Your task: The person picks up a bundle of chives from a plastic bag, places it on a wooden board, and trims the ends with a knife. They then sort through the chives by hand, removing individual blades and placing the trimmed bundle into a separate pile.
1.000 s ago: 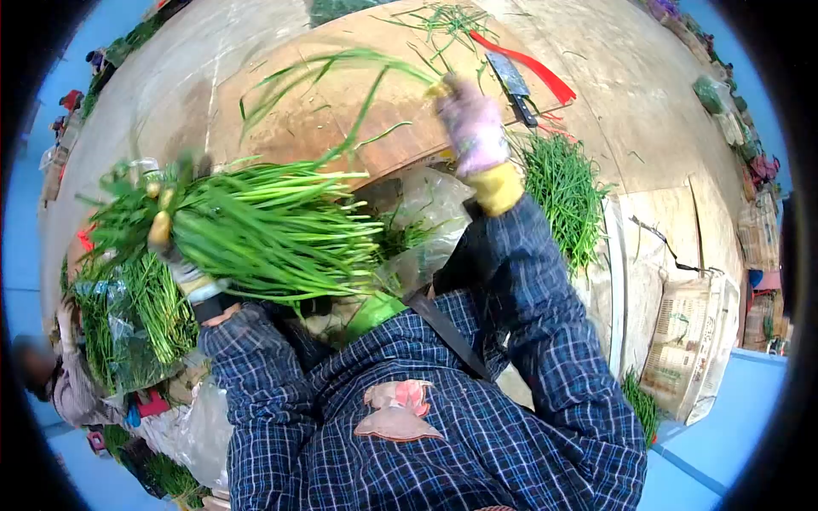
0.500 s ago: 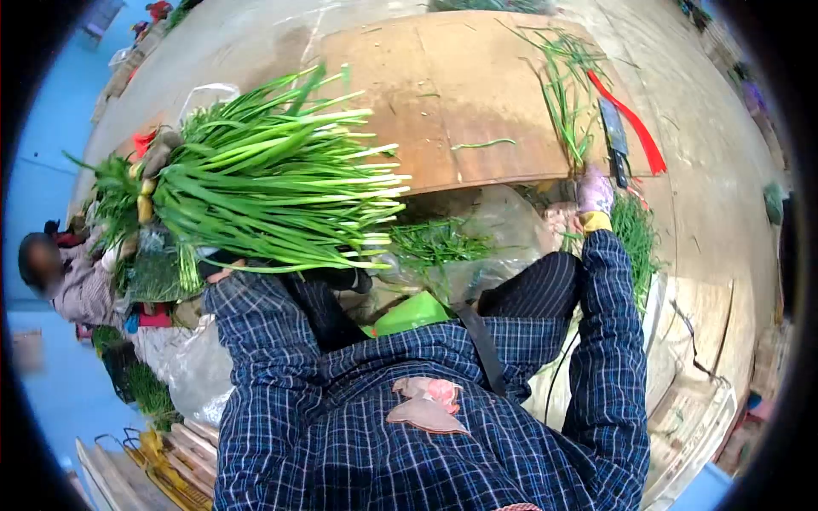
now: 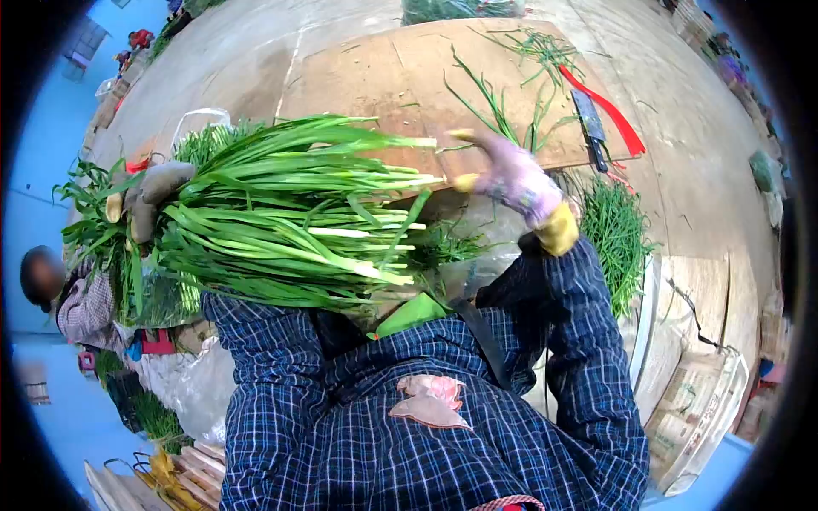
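Observation:
A large bunch of garlic chives (image 3: 290,204), with flat green leaves and pale cut ends pointing right, lies across above my left knee. My left hand (image 3: 158,196), in a grey glove, is closed round its leafy end at the left. Opposite the pale ends is my right hand (image 3: 515,179), in a purple patterned glove with yellow fingertips and cuff. Its thumb and fingers are spread, close to the stems, and no stalk is plainly held. Behind it, loose green stalks (image 3: 486,94) lie on the wooden board (image 3: 366,77).
A knife (image 3: 590,128) and a red strip (image 3: 609,106) lie at the board's right edge. More greens (image 3: 613,238) are heaped beside my right arm. A wooden crate (image 3: 694,417) stands lower right. Another person (image 3: 89,302) sits at the left.
My right hand has come left from the loose stalks to the bunch's pale ends and its fingers have spread. The bunch has loosened into upper and lower parts. Loose stalks shifted left.

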Demonstrator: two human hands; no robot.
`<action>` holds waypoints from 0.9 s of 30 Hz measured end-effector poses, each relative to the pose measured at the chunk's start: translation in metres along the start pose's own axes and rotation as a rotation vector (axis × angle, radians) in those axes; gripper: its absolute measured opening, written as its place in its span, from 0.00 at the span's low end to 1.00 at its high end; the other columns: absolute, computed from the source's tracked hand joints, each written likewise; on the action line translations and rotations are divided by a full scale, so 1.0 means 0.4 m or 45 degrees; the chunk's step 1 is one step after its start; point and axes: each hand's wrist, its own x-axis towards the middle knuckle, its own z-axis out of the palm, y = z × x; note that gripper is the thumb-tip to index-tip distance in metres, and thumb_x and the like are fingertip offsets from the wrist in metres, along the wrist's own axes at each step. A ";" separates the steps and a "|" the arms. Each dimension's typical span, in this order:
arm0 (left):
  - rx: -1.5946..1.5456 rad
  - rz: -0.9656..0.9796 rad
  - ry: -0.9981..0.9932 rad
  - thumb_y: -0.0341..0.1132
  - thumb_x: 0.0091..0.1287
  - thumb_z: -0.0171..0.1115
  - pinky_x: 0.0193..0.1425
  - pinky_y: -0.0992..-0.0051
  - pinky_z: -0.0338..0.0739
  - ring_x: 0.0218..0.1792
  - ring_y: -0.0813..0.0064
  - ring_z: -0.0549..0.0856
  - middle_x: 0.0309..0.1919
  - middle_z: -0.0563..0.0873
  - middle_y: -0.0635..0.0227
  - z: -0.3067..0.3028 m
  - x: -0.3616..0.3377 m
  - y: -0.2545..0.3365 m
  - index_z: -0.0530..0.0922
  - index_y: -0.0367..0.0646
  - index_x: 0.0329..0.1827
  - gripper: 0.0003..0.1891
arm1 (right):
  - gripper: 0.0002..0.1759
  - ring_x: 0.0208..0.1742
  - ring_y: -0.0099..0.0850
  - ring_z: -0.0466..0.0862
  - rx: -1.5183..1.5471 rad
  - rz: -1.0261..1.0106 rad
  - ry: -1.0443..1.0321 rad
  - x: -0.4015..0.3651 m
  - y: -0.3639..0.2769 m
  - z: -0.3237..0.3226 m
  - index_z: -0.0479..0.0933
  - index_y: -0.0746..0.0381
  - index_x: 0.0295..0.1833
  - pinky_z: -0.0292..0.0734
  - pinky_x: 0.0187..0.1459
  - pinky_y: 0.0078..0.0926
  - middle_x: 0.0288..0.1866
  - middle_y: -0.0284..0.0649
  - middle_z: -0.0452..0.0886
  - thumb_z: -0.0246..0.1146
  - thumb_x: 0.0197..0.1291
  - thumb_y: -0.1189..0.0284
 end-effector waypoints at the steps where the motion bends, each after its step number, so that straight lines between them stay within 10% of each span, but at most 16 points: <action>1: 0.019 -0.045 -0.022 0.32 0.62 0.54 0.46 0.73 0.77 0.40 0.74 0.83 0.33 0.85 0.65 0.000 0.011 0.005 0.76 0.42 0.47 0.11 | 0.32 0.54 0.37 0.78 0.349 -0.212 -0.063 0.035 -0.027 0.028 0.70 0.61 0.60 0.72 0.54 0.35 0.53 0.47 0.77 0.68 0.51 0.59; 4: 0.028 -0.005 -0.082 0.26 0.64 0.53 0.38 0.73 0.81 0.33 0.73 0.85 0.34 0.84 0.63 -0.022 0.016 0.004 0.75 0.37 0.48 0.10 | 0.29 0.53 0.33 0.78 1.200 -0.135 -0.479 0.116 -0.118 0.062 0.68 0.64 0.61 0.72 0.56 0.27 0.55 0.47 0.76 0.66 0.52 0.73; 6: -0.001 0.023 -0.105 0.27 0.64 0.53 0.38 0.72 0.81 0.33 0.72 0.85 0.35 0.84 0.62 -0.028 0.013 -0.006 0.74 0.36 0.48 0.10 | 0.26 0.50 0.30 0.78 0.784 -0.694 -0.278 0.157 -0.088 0.132 0.70 0.67 0.58 0.74 0.53 0.21 0.54 0.42 0.77 0.65 0.51 0.80; 11: 0.047 0.003 -0.022 0.32 0.63 0.53 0.39 0.69 0.79 0.34 0.69 0.84 0.38 0.83 0.62 -0.013 0.014 -0.023 0.74 0.39 0.48 0.12 | 0.13 0.20 0.12 0.68 1.456 0.496 -0.283 0.069 -0.103 0.096 0.76 0.64 0.48 0.62 0.22 0.11 0.22 0.26 0.73 0.58 0.62 0.67; 17: 0.226 0.021 0.173 0.39 0.62 0.53 0.42 0.65 0.77 0.36 0.67 0.82 0.40 0.83 0.61 0.000 0.015 -0.034 0.75 0.42 0.49 0.16 | 0.14 0.18 0.14 0.66 1.569 0.558 0.016 -0.052 0.031 0.191 0.76 0.61 0.41 0.58 0.20 0.13 0.19 0.25 0.70 0.58 0.62 0.61; 22: 0.680 0.068 0.580 0.45 0.61 0.53 0.44 0.62 0.75 0.37 0.64 0.81 0.42 0.82 0.60 -0.015 0.031 -0.046 0.75 0.44 0.49 0.18 | 0.35 0.59 0.33 0.75 -0.197 0.660 -0.504 -0.117 0.063 0.239 0.66 0.61 0.63 0.70 0.56 0.30 0.55 0.52 0.76 0.66 0.52 0.56; 27: 1.408 -0.092 1.624 0.50 0.60 0.53 0.46 0.59 0.73 0.39 0.62 0.80 0.44 0.82 0.60 -0.072 0.067 -0.056 0.75 0.47 0.50 0.21 | 0.36 0.58 0.33 0.74 0.905 0.187 -0.162 0.009 -0.049 0.231 0.64 0.62 0.65 0.67 0.59 0.26 0.58 0.51 0.73 0.64 0.54 0.57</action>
